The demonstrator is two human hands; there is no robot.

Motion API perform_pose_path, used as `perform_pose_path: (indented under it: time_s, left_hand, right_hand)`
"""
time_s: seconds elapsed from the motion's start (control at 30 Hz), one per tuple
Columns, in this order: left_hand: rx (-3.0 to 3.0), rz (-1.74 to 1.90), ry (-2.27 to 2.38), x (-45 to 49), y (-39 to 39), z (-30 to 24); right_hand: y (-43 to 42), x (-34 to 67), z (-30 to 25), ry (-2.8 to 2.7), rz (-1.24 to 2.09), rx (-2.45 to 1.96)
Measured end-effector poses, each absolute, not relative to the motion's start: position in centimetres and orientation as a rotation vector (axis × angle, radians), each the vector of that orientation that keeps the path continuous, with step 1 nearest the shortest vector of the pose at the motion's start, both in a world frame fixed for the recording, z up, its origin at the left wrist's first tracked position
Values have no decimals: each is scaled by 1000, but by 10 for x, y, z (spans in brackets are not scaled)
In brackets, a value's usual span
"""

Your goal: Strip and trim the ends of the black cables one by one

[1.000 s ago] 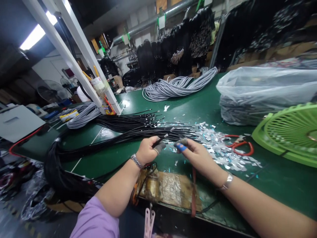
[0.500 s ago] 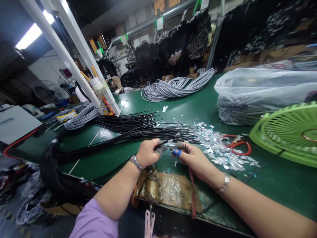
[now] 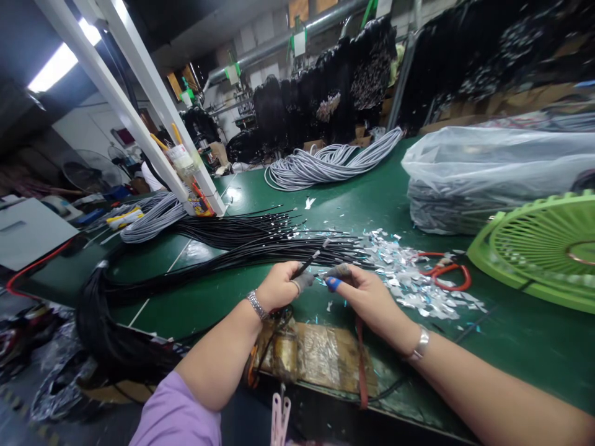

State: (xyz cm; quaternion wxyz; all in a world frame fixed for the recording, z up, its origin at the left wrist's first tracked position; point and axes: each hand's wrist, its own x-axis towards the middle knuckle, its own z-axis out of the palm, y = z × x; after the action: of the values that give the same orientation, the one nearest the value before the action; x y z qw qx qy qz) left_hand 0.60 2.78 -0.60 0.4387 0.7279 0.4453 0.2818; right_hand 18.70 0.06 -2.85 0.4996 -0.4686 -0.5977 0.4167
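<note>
My left hand (image 3: 279, 286), with grey finger covers, is closed around thin black cables (image 3: 310, 263). One cable end with a pale tip sticks up to the right from the fist. Between the hands a short, thin cable end (image 3: 318, 276) reaches toward my right fingertips. My right hand (image 3: 360, 288) is pinched at that end, a blue wrap on one finger and a grey cover on another. The fingers hide the exact grip. Just behind both hands lies a bundle of black cables (image 3: 260, 255), its ends pointing right.
White and blue scraps (image 3: 409, 279) lie right of my hands, near red-handled scissors (image 3: 449, 272). A green fan (image 3: 543, 248) and a plastic bag of grey cables (image 3: 465, 186) stand at right. Coiled grey cable (image 3: 325, 164) lies behind. A taped board (image 3: 320, 356) sits at the front edge.
The cable end above my left fist now tilts upward. My right fingers have closed in, and the dark piece that stood up between them no longer shows.
</note>
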Motion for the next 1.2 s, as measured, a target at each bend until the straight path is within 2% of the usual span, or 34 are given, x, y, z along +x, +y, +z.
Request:
perform_pose_path:
  time_s: [0.1, 0.23, 0.8, 1.1, 1.2]
  left_hand:
    - [1894, 684, 1133, 6, 28, -5]
    - [1682, 630, 1167, 7, 28, -4]
    - [1270, 458, 1088, 5, 32, 1]
    - [1367, 435, 1103, 8, 28, 1]
    - [1473, 393, 1151, 11, 23, 2]
  right_hand:
    - [2, 189, -31, -1475, 927, -1121]
    - [5, 192, -36, -1460, 857, -1088]
    - [7, 189, -41, -1552, 854, -976]
    - [7, 189, -37, -1573, 818, -1000]
    - [9, 187, -36, -1508, 948, -1014]
